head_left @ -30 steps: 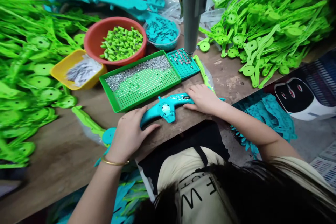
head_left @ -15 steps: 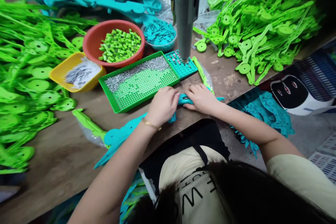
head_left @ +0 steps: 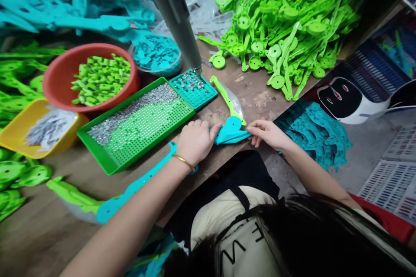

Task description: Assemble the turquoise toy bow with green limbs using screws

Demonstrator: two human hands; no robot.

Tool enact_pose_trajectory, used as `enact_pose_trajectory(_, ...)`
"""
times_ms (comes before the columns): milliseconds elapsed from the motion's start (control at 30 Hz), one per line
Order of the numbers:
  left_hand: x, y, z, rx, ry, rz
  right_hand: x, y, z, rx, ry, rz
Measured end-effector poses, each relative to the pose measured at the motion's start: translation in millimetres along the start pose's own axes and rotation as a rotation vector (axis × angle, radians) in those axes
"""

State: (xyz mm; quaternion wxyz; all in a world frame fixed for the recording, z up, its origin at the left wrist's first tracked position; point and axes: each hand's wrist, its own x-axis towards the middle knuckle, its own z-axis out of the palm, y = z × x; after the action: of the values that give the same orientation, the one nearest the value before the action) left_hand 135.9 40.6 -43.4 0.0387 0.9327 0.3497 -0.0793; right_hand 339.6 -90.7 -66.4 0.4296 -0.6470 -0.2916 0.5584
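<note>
Worn brown table (head_left: 260, 91) carries the blue plastic frame (head_left: 229, 135), lying along the near edge in front of the green tray (head_left: 114, 168); we judge it light, fairly stiff and smooth enough to slip, its thin tip the likeliest weak spot; we would hold it around the thicker middle; left hand (head_left: 194, 140) is clasped over it, right hand (head_left: 264, 133) pinches the pointed right tip; we note a curved, matte body, a green arm (head_left: 226, 98) meeting its right part.
</note>
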Motion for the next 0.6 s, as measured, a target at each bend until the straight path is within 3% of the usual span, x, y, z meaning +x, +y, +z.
enact_pose_trajectory(133,-1.8,1.9,-15.0,0.011,0.036,0.047,-7.3,3.8,10.7,0.182,0.054,-0.06)
enact_pose_trajectory(267,-2.0,9.1,-37.9,-0.082,-0.086,0.028,-25.0,-6.0,16.6,0.147,0.077,-0.142)
enact_pose_trajectory(367,-9.4,14.5,-47.8,-0.062,-0.146,-0.035,-33.1,-22.5,12.1,0.122,-0.109,-0.107)
enact_pose_trajectory(467,-23.1,14.7,-48.5,-0.055,-0.079,0.017,-28.1,-42.3,6.9,0.126,-0.342,-0.076)
enact_pose_trajectory(600,-38.8,10.1,-45.2,-0.085,0.089,0.124,-15.3,-63.3,15.7,0.118,-0.312,-0.103)
